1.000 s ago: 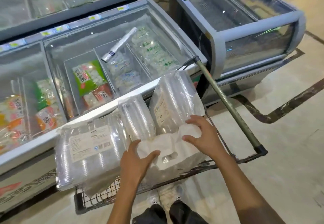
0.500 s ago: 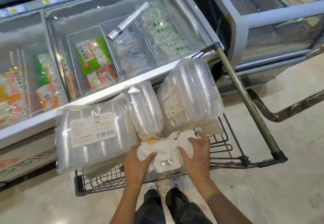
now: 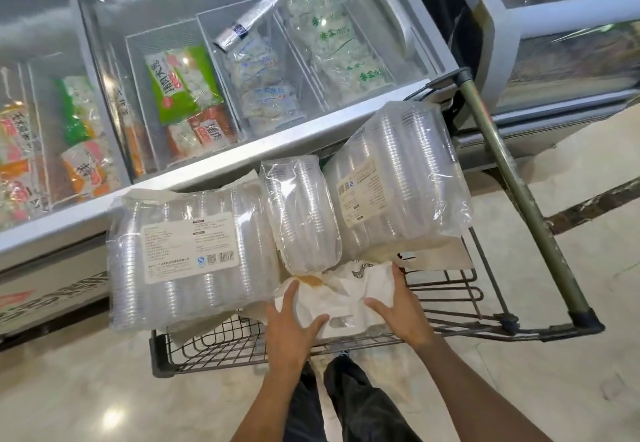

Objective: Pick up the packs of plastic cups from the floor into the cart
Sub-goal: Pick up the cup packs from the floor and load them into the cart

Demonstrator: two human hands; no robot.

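Three clear packs of plastic cups lie in the wire cart (image 3: 214, 344): a wide labelled pack (image 3: 194, 251) on the left, a narrow pack (image 3: 301, 213) in the middle and a tall labelled pack (image 3: 398, 185) on the right. In front of them, at the cart's near edge, sits a white-wrapped pack (image 3: 346, 299) with a handle hole. My left hand (image 3: 291, 317) grips its left side and my right hand (image 3: 398, 306) grips its right side. The white wrap hides what is inside it.
The cart's green handle bar (image 3: 512, 178) runs along its right side. A glass-topped freezer (image 3: 242, 150) with frozen food bags stands right behind the cart, and a second freezer (image 3: 554, 26) at the back right. Pale tiled floor (image 3: 519, 389) surrounds my legs.
Both hands have lowered the white-wrapped pack onto the near end of the cart, below the clear packs. My view has tilted further down.
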